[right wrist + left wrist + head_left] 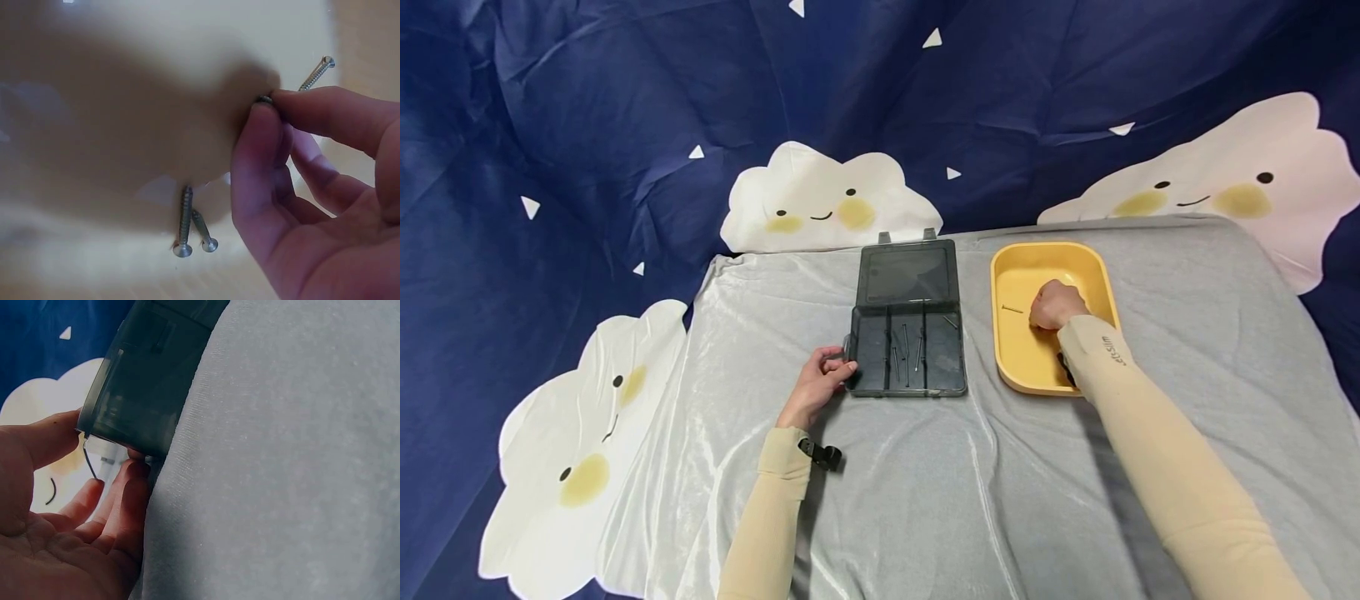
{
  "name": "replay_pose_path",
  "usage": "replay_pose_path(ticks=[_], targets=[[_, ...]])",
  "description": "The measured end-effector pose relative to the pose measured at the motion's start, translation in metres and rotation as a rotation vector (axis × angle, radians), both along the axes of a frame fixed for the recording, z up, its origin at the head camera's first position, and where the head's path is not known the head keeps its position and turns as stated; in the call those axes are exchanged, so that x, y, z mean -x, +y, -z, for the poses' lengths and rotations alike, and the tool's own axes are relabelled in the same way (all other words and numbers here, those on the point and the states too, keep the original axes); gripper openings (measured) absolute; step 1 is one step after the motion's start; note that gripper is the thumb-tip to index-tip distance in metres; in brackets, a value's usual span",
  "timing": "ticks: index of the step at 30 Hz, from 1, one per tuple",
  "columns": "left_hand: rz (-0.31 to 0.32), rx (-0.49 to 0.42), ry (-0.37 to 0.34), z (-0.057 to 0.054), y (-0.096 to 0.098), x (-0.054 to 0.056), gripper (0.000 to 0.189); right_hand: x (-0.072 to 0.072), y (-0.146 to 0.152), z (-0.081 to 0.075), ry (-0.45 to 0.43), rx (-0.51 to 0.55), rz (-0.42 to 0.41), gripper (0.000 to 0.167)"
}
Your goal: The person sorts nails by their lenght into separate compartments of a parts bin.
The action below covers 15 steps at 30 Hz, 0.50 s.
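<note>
A dark translucent compartment box (868, 354) lies with its lid (908, 273) folded back, several screws (906, 358) in its middle and right compartments. My left hand (817, 382) holds its left side, thumb on the rim and fingers below in the left wrist view. Inside a yellow tray (1017, 379), my right hand (1058, 305) pinches a screw (264, 99) between thumb and index finger; only its tip end or head shows. Near that hand lie two loose screws (185, 215) close together, and another screw (317, 72) lies beyond the thumb.
Grey cloth (910, 483) covers the table, with soft folds. The tray stands to the right of the box, a strip of cloth between them. A dark blue curtain (850, 75) with cloud prints hangs behind the table's far edge.
</note>
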State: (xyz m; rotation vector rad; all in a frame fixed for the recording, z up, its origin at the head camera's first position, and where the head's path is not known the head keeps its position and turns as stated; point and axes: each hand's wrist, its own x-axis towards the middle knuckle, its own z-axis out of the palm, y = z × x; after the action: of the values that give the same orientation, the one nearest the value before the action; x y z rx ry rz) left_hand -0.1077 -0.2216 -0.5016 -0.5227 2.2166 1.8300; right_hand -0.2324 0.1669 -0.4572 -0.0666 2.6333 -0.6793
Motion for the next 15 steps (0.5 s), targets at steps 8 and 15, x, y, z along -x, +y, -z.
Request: replay_pose_path(ticks=[8, 15], targets=[[-0.001, -0.003, 0.01, -0.002, 0.001, -0.0002, 0.049, -0.0006, -0.0002, -0.0019, -0.003, 0.004, 0.017, 0.011], [0.006, -0.002, 0.012, -0.0032, 0.0009, -0.0013, 0.049, -0.002, 0.0002, -0.0029, -0.027, 0.015, 0.04, 0.017]])
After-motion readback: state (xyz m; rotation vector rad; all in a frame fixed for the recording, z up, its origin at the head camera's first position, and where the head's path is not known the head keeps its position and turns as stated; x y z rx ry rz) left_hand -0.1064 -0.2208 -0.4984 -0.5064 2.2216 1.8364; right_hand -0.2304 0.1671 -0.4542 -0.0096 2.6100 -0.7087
